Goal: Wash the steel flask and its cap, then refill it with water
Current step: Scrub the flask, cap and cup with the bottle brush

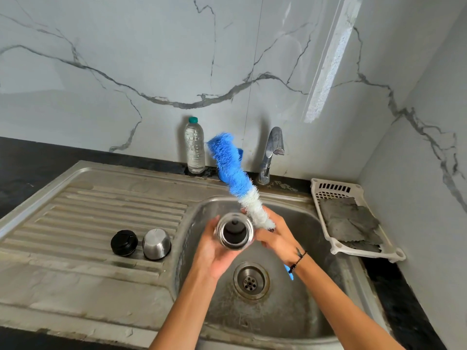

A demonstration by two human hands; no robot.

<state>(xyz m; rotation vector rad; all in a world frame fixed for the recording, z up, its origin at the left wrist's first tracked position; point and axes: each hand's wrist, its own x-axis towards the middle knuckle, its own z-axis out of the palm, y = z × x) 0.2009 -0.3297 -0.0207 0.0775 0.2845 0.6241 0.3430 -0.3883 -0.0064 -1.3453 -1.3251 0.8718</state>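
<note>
Steel flask gripped left over sink, mouth up; brush gripped right: invert, insert straight, scrub to bottom.

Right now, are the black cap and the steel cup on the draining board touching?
Cannot tell. In the head view the black cap and steel cup stand side by side, edges nearly meeting, with no plain gap or contact.

The open-mouthed steel flask shines, polished at the rim. The dull, scuffed stainless sink basin and its ribbed drainboard look stained — matt more than glossy. On the ribs sit 1 glossy black plastic stopper and 1 brushed steel cup-cap. The blue-and-white bristle bottle brush looks coarse. A white plastic slotted tray holds rough grey cloths. The veined marble-look wall gleams.
</note>
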